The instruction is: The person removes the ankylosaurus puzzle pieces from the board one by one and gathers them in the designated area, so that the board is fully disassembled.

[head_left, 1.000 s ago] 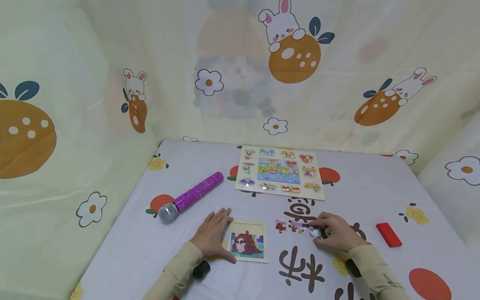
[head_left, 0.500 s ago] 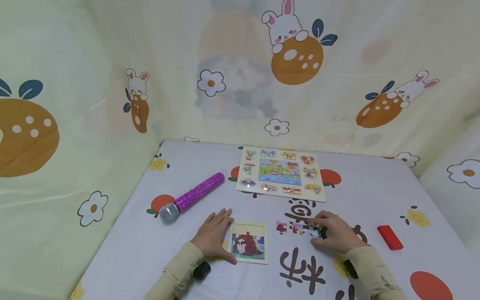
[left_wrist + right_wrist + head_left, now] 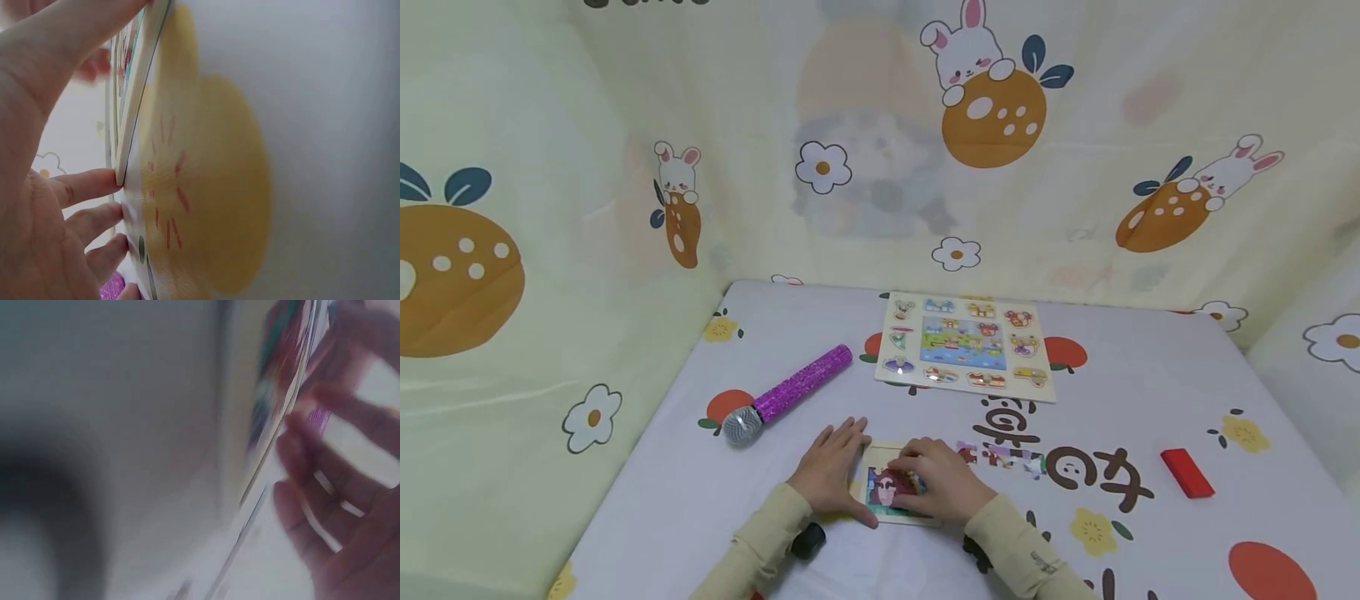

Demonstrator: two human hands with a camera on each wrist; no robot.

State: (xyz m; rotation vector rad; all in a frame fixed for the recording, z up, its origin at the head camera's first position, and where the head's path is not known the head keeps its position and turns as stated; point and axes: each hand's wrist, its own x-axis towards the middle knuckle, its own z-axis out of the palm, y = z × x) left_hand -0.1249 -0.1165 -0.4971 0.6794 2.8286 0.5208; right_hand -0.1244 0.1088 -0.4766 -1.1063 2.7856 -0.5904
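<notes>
Pale wood shows at the far end of the tray (image 3: 883,452), which lies between the hands, left of three loose pieces (image 3: 996,455). The left hand (image 3: 829,475) is spread, its straight fingers braced against the tray's left side, a sensible guard against sliding. The right hand (image 3: 942,482) bends over the picture (image 3: 884,492); whether it pinches a piece cannot be told. Any piece is best squared to its neighbours, then pressed flat gently.
</notes>
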